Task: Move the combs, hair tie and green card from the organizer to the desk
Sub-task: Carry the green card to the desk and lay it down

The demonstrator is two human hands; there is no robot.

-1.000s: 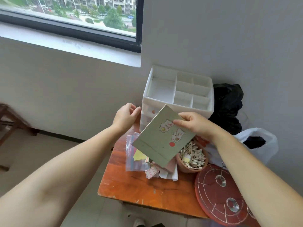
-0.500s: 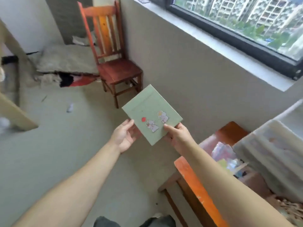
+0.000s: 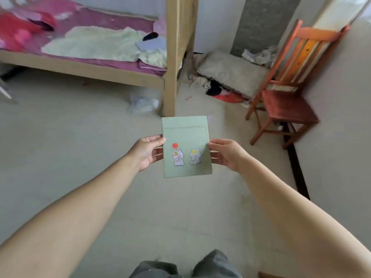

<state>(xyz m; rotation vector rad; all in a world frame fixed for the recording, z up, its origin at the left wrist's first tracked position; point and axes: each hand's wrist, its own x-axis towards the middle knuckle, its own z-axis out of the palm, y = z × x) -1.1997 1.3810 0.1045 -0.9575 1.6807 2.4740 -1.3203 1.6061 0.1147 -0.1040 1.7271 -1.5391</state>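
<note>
above bare floor (image 3: pixel 80 157), left hand (image 3: pixel 147 152) and right hand (image 3: pixel 224 153) pinch green card (image 3: pixel 186 147) edges.

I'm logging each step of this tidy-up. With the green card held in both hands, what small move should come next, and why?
Probably turn toward the desk. The green card is pinched at its edges by the left hand and right hand over bare floor, and no desk surface is in view to set it on.
</note>
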